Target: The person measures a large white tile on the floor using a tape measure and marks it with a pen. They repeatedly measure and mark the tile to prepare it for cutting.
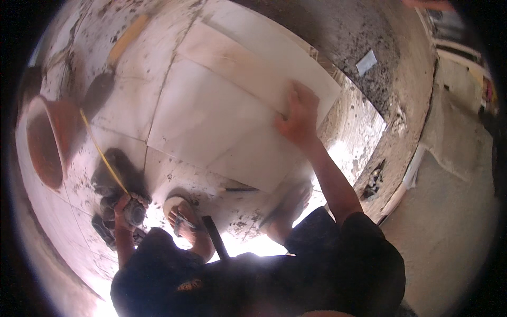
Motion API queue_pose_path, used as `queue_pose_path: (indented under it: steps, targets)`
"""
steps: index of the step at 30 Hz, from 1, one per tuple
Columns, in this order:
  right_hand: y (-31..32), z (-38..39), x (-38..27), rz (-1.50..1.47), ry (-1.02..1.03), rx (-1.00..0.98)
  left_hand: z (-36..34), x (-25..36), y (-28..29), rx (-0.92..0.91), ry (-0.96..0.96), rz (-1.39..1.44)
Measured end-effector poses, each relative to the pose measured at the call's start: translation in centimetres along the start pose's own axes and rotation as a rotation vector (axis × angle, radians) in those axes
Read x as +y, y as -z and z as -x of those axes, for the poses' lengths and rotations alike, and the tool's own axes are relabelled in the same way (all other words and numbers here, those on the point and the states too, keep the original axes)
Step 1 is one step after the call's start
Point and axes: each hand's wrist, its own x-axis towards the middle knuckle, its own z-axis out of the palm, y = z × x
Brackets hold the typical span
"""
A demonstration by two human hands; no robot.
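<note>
At the lower left, my left hand (123, 210) is closed around a dark, rounded tape measure (135, 214), its narrow yellow blade (103, 154) reaching up and left. Dark lumpy material (105, 203) surrounds that hand; its kind is unclear. My right hand (302, 116) rests on large pale tiles with fingers curled in, near the line where two of them meet. Anything pinched in those fingers is hidden. Below it spreads a broad whitish tile (203, 113). A second pale tile (264, 47) lies farther off. A thin dark stick (242, 189) is by the near tile edge.
A reddish-brown bucket (45, 142) lies tipped at the left. Beyond it is a blurred yellowish bar (128, 39). My sandalled foot (182, 217) stands near the tile. Rough ground (369, 31) with a small pale chip (366, 62) borders the right, beside pale sheeting (449, 201).
</note>
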Motion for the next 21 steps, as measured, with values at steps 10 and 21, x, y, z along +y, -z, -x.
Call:
queue_pose_path:
  steps: [10, 21]
  targets:
    - [-0.8, 1.2, -0.9, -0.059, 0.022, 0.129, -0.3, -0.2, 0.3, -0.247, 0.034, -0.004]
    - [-4.1, -1.9, 0.2, 0.093, 0.229, 0.191, -0.6, 0.0, 0.6, -0.323, 0.044, 0.032]
